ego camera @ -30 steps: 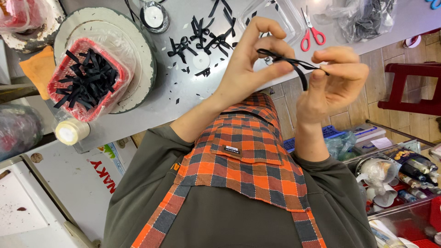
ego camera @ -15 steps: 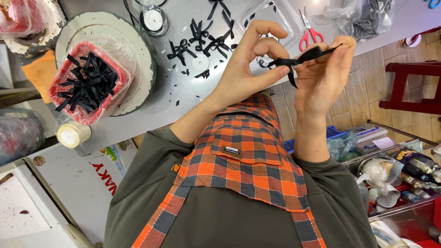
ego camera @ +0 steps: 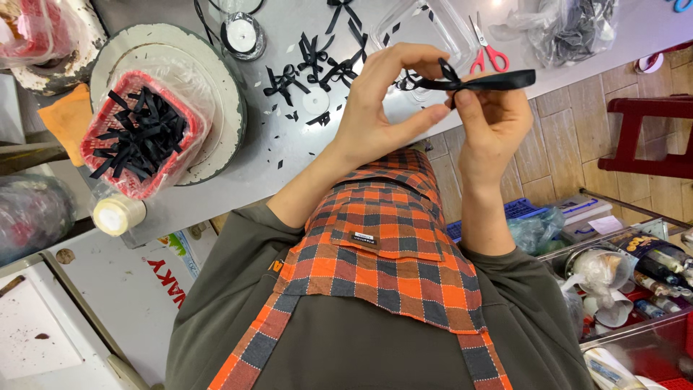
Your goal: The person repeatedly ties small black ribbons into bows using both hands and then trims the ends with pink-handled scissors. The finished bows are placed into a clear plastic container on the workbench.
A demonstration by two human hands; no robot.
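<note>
Both hands are raised in front of my chest, over the edge of a grey table (ego camera: 289, 155). A short black ribbon (ego camera: 498, 80) stretches level between them, with a small loop or knot at its left end. My left hand (ego camera: 382, 108) pinches that looped end with thumb and fingertips. From below, my right hand (ego camera: 491, 119) grips the ribbon's middle, thumb pressed on it. I wear an orange and grey checked apron (ego camera: 390, 238).
A red basket (ego camera: 97, 123) lined with plastic holds several black ribbon strips and stands on a round white board (ego camera: 224, 108). Finished black bows (ego camera: 317, 61), a clear tub (ego camera: 426, 25), red-handled scissors (ego camera: 487, 50) and a tape spool (ego camera: 242, 36) lie on the table. A red stool (ego camera: 650, 137) stands right.
The ribbon has swung from hanging slanted to lying level and moved up and right. Both hands shifted their grip around the looped end.
</note>
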